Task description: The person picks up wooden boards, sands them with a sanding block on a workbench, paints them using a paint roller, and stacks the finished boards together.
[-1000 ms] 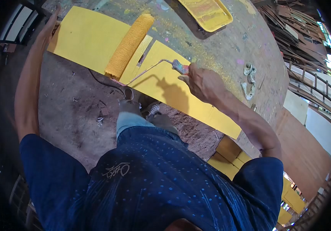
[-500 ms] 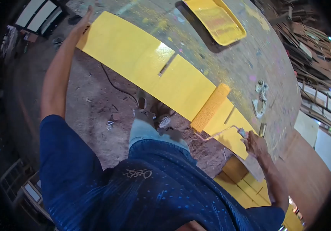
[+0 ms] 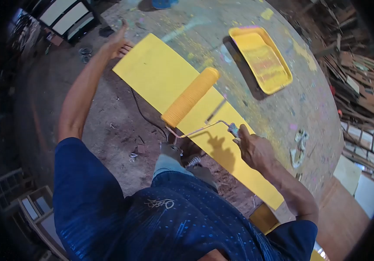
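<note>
My right hand point(image 3: 254, 150) is closed around the grip of a paint roller point(image 3: 191, 96). The fuzzy, yellow-orange sleeve spans the width of a long yellow board point(image 3: 145, 63); I cannot tell whether it touches the surface. A narrow slot point(image 3: 216, 111) cuts into the board near its middle, and my right hand casts a shadow on the paint. At the board's far left end, my left hand point(image 3: 116, 45) has its fingers spread beside the edge, with nothing gripped. Beyond the board, a yellow paint tray point(image 3: 265, 61) holds wet paint.
The board lies along the near edge of a paint-spattered table point(image 3: 239, 87). A crumpled rag point(image 3: 299, 148) is on the right of it. A blue item point(image 3: 163, 3) sits at the far edge. A dark cable point(image 3: 141, 113) trails on the floor, and scrap wood point(image 3: 361, 82) is piled at right.
The roller and my right hand have moved left along the board, from its right part past the middle slot. My left hand stays at the far left end. The view has shifted.
</note>
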`<state>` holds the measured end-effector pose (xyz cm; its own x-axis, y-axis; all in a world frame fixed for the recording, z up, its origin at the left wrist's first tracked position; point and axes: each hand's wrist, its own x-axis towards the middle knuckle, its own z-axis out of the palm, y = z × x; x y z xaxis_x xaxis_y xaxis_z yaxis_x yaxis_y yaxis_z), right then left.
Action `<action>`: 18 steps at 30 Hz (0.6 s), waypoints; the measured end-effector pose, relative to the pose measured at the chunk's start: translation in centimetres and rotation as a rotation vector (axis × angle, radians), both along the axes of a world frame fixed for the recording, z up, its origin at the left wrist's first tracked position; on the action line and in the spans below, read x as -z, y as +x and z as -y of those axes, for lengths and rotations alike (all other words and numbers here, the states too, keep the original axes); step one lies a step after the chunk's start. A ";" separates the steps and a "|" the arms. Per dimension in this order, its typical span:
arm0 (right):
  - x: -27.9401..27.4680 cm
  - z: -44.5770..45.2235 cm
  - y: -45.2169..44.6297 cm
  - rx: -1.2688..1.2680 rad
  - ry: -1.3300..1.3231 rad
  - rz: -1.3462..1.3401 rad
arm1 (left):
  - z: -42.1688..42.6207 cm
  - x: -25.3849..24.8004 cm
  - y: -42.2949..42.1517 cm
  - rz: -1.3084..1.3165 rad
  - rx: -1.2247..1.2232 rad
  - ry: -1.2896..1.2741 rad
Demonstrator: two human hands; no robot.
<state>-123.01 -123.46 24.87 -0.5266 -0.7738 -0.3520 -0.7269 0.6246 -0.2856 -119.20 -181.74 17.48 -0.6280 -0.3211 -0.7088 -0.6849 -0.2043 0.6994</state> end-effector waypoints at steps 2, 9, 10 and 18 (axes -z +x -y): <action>-0.1 4.4 -0.8 -0.036 -0.001 -0.024 | -0.9 -0.3 0.2 -0.038 -0.029 0.019; -1.0 16.8 -2.1 -0.103 -0.067 0.010 | 2.6 0.6 0.1 -0.095 0.049 0.235; -1.0 18.3 -2.1 -0.103 -0.078 0.011 | 3.3 0.9 0.1 -0.112 0.077 0.307; -0.6 20.9 -2.1 -0.066 0.005 -0.003 | 4.4 1.7 -0.5 -0.100 0.178 0.383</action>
